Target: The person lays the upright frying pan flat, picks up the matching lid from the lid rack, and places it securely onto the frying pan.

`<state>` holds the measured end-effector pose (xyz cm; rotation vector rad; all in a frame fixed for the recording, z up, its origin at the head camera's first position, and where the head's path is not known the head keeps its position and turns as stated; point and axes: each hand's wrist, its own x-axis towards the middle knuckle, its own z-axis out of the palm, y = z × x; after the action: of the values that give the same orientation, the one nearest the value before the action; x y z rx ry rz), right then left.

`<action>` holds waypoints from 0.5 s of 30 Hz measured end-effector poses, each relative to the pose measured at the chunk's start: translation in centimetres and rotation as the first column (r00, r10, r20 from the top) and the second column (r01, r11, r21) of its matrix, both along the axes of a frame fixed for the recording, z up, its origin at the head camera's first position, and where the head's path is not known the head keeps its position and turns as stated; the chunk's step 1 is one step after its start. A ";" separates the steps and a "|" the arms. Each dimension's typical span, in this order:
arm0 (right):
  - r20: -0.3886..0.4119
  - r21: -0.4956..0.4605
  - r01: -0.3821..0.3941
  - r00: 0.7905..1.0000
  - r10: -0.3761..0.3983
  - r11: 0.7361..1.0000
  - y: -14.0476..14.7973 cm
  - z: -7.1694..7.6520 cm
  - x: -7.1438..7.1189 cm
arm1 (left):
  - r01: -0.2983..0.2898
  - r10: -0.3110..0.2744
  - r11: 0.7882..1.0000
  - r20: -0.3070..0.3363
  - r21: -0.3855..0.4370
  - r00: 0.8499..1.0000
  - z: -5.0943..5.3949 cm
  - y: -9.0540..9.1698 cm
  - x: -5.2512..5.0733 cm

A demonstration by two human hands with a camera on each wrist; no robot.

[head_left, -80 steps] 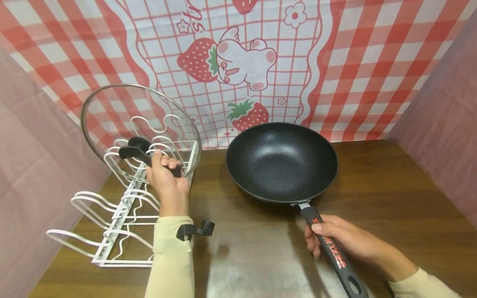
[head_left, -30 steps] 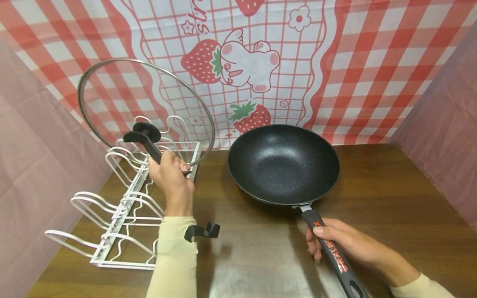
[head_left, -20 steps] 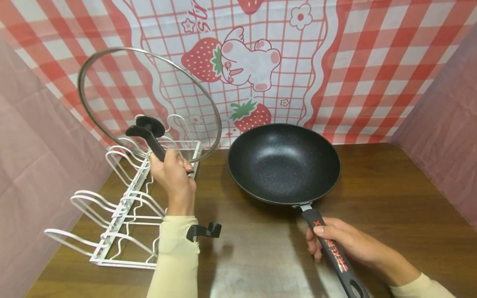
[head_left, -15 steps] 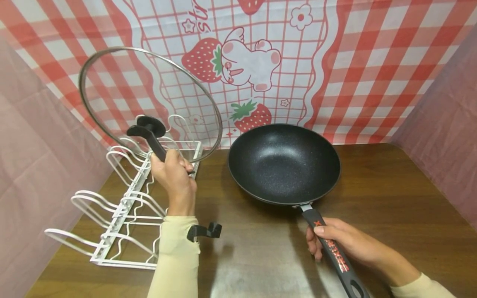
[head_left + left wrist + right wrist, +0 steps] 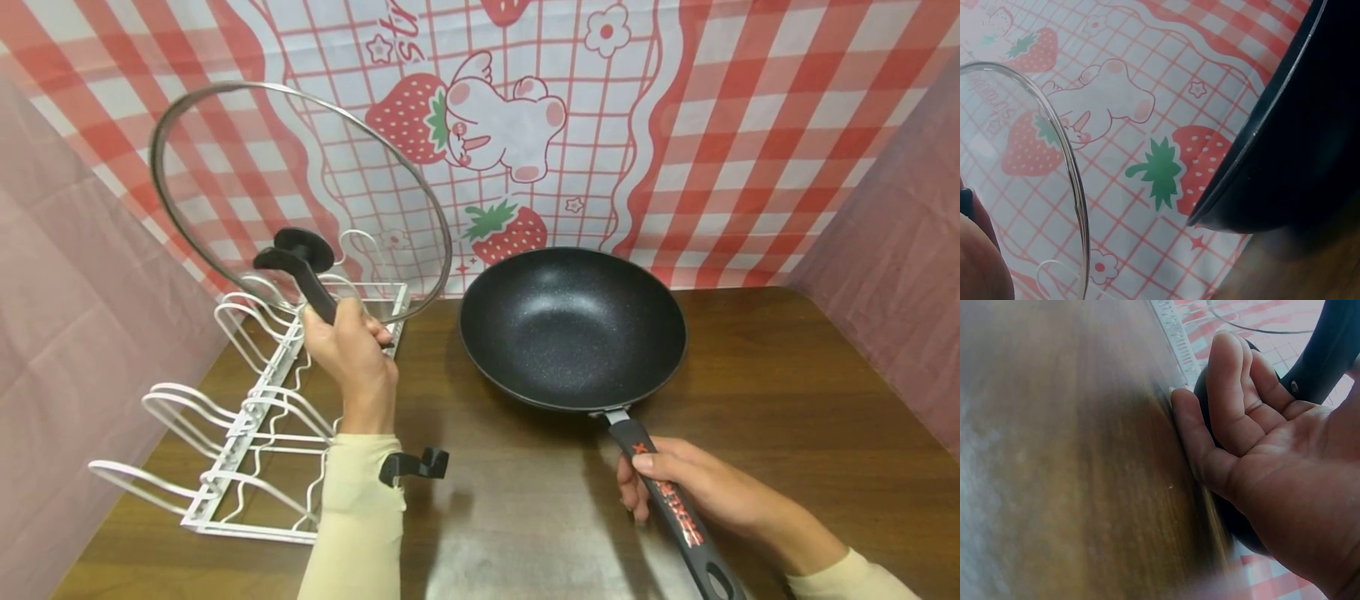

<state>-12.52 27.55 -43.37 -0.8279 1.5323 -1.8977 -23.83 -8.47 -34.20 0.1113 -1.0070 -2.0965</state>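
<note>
My left hand (image 5: 352,346) grips the black handle (image 5: 311,283) of a large glass lid (image 5: 360,192) with a metal rim. The lid is tilted nearly upright above the far end of a white wire rack (image 5: 247,417). In the left wrist view the lid's rim (image 5: 1075,181) curves beside part of the left hand (image 5: 979,262). My right hand (image 5: 697,479) holds the black handle (image 5: 663,492) of a wok (image 5: 570,333), which sits on the table, open side up. The right wrist view shows the right hand (image 5: 1285,462) with curled fingers under the handle (image 5: 1329,356).
The brown wooden table (image 5: 787,400) stretches in front of a red and white checked cloth (image 5: 772,125) with strawberries. Pinkish fabric (image 5: 892,217) hangs at both sides. The rack's wire loops (image 5: 187,408) stand to the left of my left forearm.
My left hand has raised the lid up out of the rack's far loops, slightly to the right and closer to me. The right hand and wok have stayed put.
</note>
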 end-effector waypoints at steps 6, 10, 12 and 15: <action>-0.003 0.005 0.006 1.000 -0.005 1.000 -0.1 0.3 0.1 | 0.005 -0.006 1.000 -0.031 -0.023 0.999 0.4 0.0 0.3; 0.002 0.050 0.027 1.000 -0.027 0.998 -0.1 0.7 0.2 | -0.002 -0.001 0.999 -0.066 -0.042 0.998 0.7 0.2 0.4; -0.001 0.052 0.028 1.000 -0.028 0.998 -0.2 0.7 0.3 | -0.006 0.002 0.999 -0.084 -0.052 0.996 0.8 0.3 0.4; 0.000 0.039 0.021 1.000 -0.021 0.999 -0.2 0.6 0.3 | -0.012 0.006 0.998 -0.099 -0.055 0.995 0.9 0.3 0.6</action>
<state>-12.27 27.35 -42.73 -0.7973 1.5788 -1.8772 -23.21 -8.17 -33.31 -0.0158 -1.0017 -2.0432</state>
